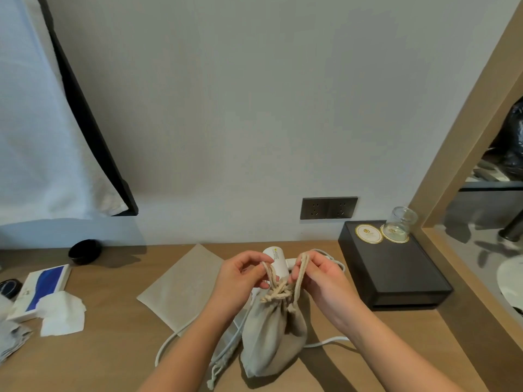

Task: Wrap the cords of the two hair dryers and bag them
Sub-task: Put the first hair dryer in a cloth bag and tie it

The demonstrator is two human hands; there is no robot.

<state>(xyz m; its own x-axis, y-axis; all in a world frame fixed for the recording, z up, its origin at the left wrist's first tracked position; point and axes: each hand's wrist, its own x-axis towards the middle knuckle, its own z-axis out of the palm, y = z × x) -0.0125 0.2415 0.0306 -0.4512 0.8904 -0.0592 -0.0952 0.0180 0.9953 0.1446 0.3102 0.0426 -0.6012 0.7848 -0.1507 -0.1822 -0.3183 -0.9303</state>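
A full beige drawstring bag (273, 338) stands on the wooden desk (113, 349), its neck gathered shut by a knotted rope drawstring (278, 292). My left hand (240, 281) pinches the left loop of the drawstring. My right hand (319, 275) pinches the right loop. Behind the hands lies a white hair dryer (276, 257), partly hidden. Its white cord (169, 340) trails loose over the desk on both sides of the bag. A second, flat beige bag (181, 290) lies to the left, with its own drawstring (218, 369) near the desk's front.
A black box (396, 275) with two round coasters and an upturned glass (400, 224) stands at the right. Wall sockets (328, 207) sit behind it. At the left are a black bowl (85, 251), a blue-and-white box (42, 290) and white tissues (62, 315).
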